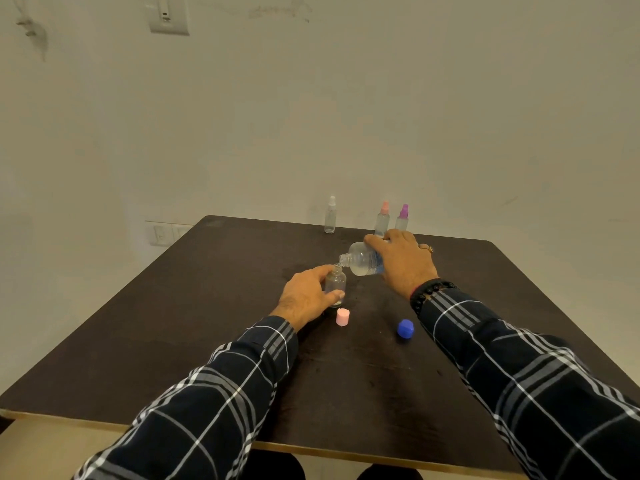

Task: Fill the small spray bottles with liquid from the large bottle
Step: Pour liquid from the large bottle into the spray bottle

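Note:
My right hand [403, 261] grips the large clear bottle [363, 259], tipped on its side with its open neck pointing left. The neck sits right over the mouth of a small clear uncapped bottle [336, 282] that stands upright on the dark table [207, 323]. My left hand [308, 296] holds that small bottle around its body. A pink spray cap [342, 317] lies just in front of it, and a blue cap [405, 329] lies further right.
At the table's far edge stand three small spray bottles: one with a white top [330, 216], one with a pink top [382, 220] and one with a purple top [402, 218]. A bare wall rises behind them.

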`<state>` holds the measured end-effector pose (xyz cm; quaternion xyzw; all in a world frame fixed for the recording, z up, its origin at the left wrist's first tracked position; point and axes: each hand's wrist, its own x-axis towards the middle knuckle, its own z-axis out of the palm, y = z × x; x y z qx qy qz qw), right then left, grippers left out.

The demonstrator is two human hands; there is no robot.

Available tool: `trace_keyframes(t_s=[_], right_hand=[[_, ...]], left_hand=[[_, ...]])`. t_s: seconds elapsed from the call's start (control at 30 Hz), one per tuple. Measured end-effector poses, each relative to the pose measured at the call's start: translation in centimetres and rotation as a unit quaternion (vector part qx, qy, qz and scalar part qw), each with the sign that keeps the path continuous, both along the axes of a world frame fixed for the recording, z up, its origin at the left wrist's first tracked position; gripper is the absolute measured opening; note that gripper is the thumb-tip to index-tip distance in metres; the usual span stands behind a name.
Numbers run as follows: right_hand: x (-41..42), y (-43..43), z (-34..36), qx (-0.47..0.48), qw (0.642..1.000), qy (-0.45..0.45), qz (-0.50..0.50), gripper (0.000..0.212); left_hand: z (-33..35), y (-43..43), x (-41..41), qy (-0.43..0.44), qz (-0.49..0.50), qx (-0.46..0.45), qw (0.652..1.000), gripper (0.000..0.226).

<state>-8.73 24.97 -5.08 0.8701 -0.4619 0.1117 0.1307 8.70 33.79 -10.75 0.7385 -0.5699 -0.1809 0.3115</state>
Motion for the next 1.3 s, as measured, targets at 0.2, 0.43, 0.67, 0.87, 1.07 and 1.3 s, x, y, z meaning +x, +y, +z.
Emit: trace_keyframes(t_s=[0.2, 0.43, 0.67, 0.87, 1.07, 1.3], right_hand=[[0.02, -0.06, 0.01, -0.001, 1.0, 0.002, 0.002, 0.066], [0.16, -0.06, 0.11, -0.001, 1.0, 0.004, 0.001, 0.066], [0.14, -0.13, -0.02, -0.002, 1.0, 0.003, 0.0, 0.067], [0.14, -0.17, -0.01, 0.002, 1.0, 0.005, -0.001, 0.067], [0.15, -0.12, 0.16, 0.001, 1.0, 0.007, 0.0, 0.066], [0.09, -0.06, 0.14, 0.001, 1.0, 0.006, 0.001, 0.065]], left_hand=[[0.12, -0.03, -0.02, -0.002, 0.003, 0.0, 1.0, 0.066], [0.16, 0.05, -0.04, -0.006, 0.001, 0.006, 1.0, 0.067], [0.33, 0.19, -0.12, -0.004, -0.001, 0.001, 1.0, 0.065], [0.33, 0.23, -0.18, -0.003, -0.003, -0.001, 1.0, 0.065], [0.28, 0.31, -0.08, -0.012, -0.004, -0.008, 1.0, 0.064], [0.23, 0.12, -0.07, -0.013, -0.003, -0.004, 1.0, 0.066]])
